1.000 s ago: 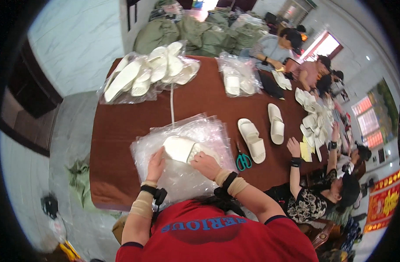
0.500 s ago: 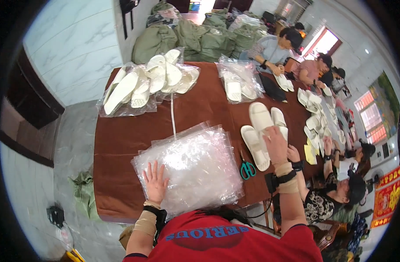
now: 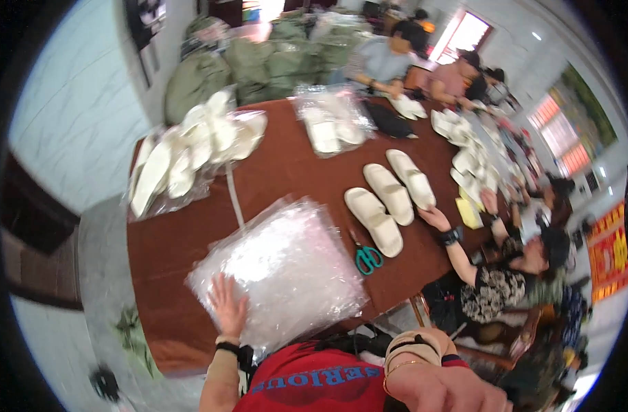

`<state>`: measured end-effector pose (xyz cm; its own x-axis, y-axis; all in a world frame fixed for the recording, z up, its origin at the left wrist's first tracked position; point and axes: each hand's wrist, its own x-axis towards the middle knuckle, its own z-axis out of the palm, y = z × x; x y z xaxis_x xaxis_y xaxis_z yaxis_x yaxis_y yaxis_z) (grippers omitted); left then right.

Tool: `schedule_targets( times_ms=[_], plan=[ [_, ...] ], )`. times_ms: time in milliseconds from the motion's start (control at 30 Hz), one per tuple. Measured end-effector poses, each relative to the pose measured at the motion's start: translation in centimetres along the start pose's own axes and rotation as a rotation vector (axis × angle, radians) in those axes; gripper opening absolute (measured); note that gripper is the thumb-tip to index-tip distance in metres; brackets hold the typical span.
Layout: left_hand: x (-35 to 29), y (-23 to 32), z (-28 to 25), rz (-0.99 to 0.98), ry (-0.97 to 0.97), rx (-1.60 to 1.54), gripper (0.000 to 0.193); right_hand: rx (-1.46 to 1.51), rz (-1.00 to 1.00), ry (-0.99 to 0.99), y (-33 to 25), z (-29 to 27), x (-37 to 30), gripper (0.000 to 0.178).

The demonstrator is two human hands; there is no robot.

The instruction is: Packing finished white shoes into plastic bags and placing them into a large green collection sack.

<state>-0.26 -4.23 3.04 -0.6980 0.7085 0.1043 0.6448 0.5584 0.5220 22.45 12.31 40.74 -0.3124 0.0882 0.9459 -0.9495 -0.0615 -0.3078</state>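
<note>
Resting with straight, spread fingers, the left hand (image 3: 228,307) lies on the near left part of a stack of clear, shiny plastic bags (image 3: 280,264) on the brown cloth-covered table (image 3: 161,295). The right hand (image 3: 441,386) shows at the lower edge; whether its fingers grip anything cannot be told. Teal-handled scissors (image 3: 368,260) lie just beside the stack, near three white slide slippers (image 3: 388,193) set side by side.

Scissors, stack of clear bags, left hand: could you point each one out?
Scissors (image 3: 369,260), head view: the teal handles.
Stack of clear bags (image 3: 283,264), head view: the middle of the top bag.
Left hand (image 3: 229,309), head view: the back of the hand.
</note>
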Motion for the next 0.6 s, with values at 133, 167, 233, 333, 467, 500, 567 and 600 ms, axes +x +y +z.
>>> schedule_targets(
  times_ms=[133, 167, 233, 333, 467, 500, 567, 600],
  plan=[
    [0.8, -0.2, -2.7, 0.118, -0.066, -0.209, 0.059, -0.417, -0.034, 0.065, -4.5, 0.6, -1.2, 0.016],
    [0.9, 1.0, -3.6, 0.129, -0.014, -0.188, 0.051, -0.525, -0.066, 0.221, -5.3, 1.7, -1.7, 0.017],
    [0.3, 0.1, -5.0, 0.176, 0.013, -0.087, 0.04, -0.546, -0.08, 0.233, -7.4, 1.6, -2.4, 0.013],
    [0.6, 2.5, -6.6, 0.311, 0.078, 0.09, 0.029, -0.668, -0.114, 0.19, -11.2, 0.9, -5.9, 0.013],
    [0.8, 6.8, -6.1, 0.425, -0.029, 0.169, 0.029, -0.905, -0.216, 0.24, -15.6, 0.0, -10.7, 0.024],
    [0.6, 9.0, -5.3, 0.458, -0.058, 0.188, 0.029, -0.933, -0.222, 0.279, -16.9, -0.3, -13.0, 0.024],
    [-0.1, 13.8, -3.2, 0.557, -0.244, 0.135, 0.03, -1.12, -0.157, 0.105, -19.4, -2.1, -19.1, 0.022],
    [-0.4, 16.5, -2.4, 0.595, -0.348, 0.181, 0.03, -1.116, -0.004, 0.168, -20.5, -3.6, -21.9, 0.022]
  ],
)
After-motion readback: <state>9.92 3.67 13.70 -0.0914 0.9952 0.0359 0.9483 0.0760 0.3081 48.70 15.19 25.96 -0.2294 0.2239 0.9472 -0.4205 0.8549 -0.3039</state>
